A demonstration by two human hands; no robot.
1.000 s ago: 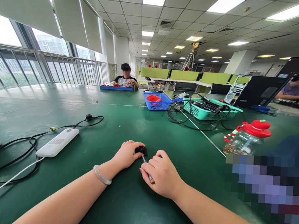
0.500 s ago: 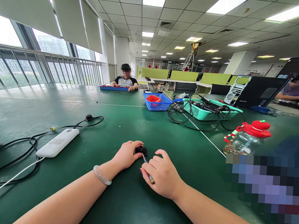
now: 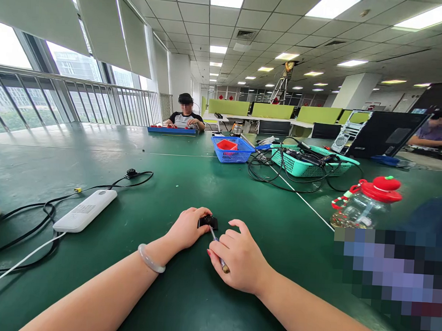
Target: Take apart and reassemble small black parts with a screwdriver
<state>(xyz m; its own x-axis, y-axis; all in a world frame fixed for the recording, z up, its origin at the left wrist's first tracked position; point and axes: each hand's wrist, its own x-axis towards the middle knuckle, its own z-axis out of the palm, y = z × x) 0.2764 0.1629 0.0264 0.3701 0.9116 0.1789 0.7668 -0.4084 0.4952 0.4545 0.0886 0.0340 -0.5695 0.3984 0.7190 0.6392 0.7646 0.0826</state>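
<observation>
In the head view, a small black part [image 3: 211,222] rests at the green table's middle, its exact kind too small to make out. My left hand [image 3: 187,229] is closed on its left side, thumb and fingers pinching it. A slim screwdriver [image 3: 223,263] with a brownish handle end is gripped in my right hand [image 3: 239,259]. Its metal tip meets the near side of the black part; the exact contact point is too small to see. The index finger of my right hand is raised and curved, off the tool.
Left lies a white power bank [image 3: 87,210] with black and white cables. Ahead are a blue basket [image 3: 232,156], a green basket [image 3: 292,166] with tangled cables, and a red-lidded bottle [image 3: 368,207] on the right. A person [image 3: 186,118] sits at the far edge by a blue tray [image 3: 163,130].
My hands, the black part and the screwdriver look nearly the same. The person across the table has drawn one hand up from the table's edge.
</observation>
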